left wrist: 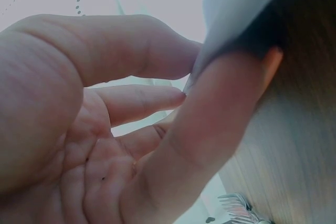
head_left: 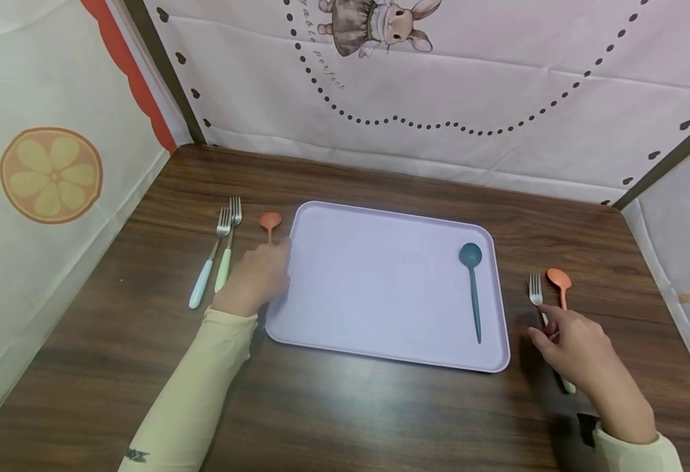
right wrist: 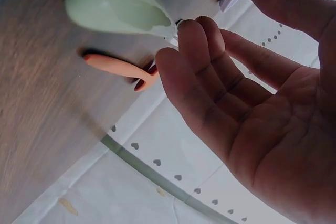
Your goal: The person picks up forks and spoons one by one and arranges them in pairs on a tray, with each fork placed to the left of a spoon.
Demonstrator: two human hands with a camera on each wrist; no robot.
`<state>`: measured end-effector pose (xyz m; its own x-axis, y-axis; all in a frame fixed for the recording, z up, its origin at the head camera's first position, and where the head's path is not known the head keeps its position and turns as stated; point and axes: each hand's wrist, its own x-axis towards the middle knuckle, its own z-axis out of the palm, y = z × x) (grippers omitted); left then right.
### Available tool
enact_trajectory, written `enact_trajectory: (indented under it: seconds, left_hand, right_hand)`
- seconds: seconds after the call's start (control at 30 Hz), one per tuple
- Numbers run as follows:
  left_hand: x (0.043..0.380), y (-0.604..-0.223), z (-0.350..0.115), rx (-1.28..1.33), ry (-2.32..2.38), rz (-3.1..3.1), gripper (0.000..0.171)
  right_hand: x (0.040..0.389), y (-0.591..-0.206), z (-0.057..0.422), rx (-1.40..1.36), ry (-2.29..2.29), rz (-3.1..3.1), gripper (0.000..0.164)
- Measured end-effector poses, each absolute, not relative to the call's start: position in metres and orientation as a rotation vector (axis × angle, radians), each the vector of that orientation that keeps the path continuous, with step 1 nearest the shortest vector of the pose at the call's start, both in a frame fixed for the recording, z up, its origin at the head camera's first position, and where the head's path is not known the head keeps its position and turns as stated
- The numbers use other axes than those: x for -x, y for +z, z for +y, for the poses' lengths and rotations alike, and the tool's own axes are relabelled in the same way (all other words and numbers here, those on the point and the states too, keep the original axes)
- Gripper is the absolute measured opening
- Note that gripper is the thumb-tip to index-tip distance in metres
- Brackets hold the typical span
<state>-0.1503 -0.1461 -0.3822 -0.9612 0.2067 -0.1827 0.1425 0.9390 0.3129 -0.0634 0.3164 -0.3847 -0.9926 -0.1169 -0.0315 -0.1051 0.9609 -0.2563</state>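
A pale lavender tray (head_left: 368, 282) lies on the wooden table with a dark teal spoon (head_left: 474, 288) on its right side. My left hand (head_left: 256, 275) is at the tray's left edge; the left wrist view shows thumb and a finger pinching the rim (left wrist: 220, 30). Partly hidden behind that hand is an orange-red spoon (head_left: 271, 221). Right of the tray, my right hand (head_left: 581, 347) hovers over a fork (head_left: 535, 288) with a green handle (right wrist: 113, 3), fingers loosely bent and apart from it. An orange spoon (head_left: 559, 278) lies beside this fork.
Left of my left hand lie two forks, one with a light blue handle (head_left: 201, 283), the other with a green handle (head_left: 223, 269). White printed cloth (head_left: 469, 85) hangs behind the table and along both sides.
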Motion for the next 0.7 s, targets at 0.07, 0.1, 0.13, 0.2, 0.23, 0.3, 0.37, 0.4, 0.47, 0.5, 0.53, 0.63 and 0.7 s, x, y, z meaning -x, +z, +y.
enact_trajectory:
  seconds: [0.07,0.1,0.13,0.2,0.23,0.3,0.37,0.4,0.47,0.5,0.53,0.63,0.7]
  left_hand:
    - [0.150,-0.382,-0.146,-0.258,0.446,2.878,0.042]
    - [0.150,-0.382,-0.146,-0.255,0.448,2.875,0.043]
    - [0.150,-0.382,-0.146,-0.254,0.448,2.874,0.044]
    - [0.150,-0.382,-0.146,-0.256,0.448,2.872,0.046]
    - [0.150,-0.382,-0.146,-0.257,0.450,2.871,0.048]
    - [0.150,-0.382,-0.145,-0.260,0.450,2.869,0.051]
    - [0.150,-0.381,-0.145,-0.265,0.447,2.868,0.052]
    - [0.150,-0.380,-0.145,-0.265,0.448,2.866,0.053]
    - [0.151,-0.380,-0.145,-0.264,0.448,2.862,0.052]
    - [0.151,-0.379,-0.145,-0.265,0.447,2.861,0.051]
    - [0.151,-0.379,-0.145,-0.264,0.448,2.860,0.051]
    - [0.151,-0.379,-0.146,-0.263,0.451,2.855,0.049]
    - [0.151,-0.379,-0.146,-0.265,0.452,2.855,0.049]
  right_hand:
    - [0.063,-0.385,0.318,0.183,-0.399,3.073,0.048]
    - [0.062,-0.385,0.319,0.191,-0.399,3.084,0.048]
    - [0.062,-0.385,0.319,0.194,-0.401,3.092,0.047]
    - [0.061,-0.385,0.321,0.207,-0.405,3.114,0.045]
    - [0.060,-0.386,0.322,0.215,-0.406,3.128,0.044]
    - [0.059,-0.386,0.323,0.215,-0.405,3.144,0.042]
    - [0.057,-0.387,0.324,0.195,-0.402,3.144,0.043]
    - [0.056,-0.388,0.324,0.178,-0.397,3.142,0.044]
    - [0.055,-0.388,0.325,0.135,-0.385,3.133,0.046]
    - [0.054,-0.389,0.326,0.113,-0.377,3.126,0.047]
    - [0.054,-0.389,0.326,0.092,-0.368,3.118,0.048]
    - [0.053,-0.391,0.329,0.066,-0.350,3.105,0.044]
    - [0.052,-0.391,0.330,0.062,-0.343,3.091,0.043]
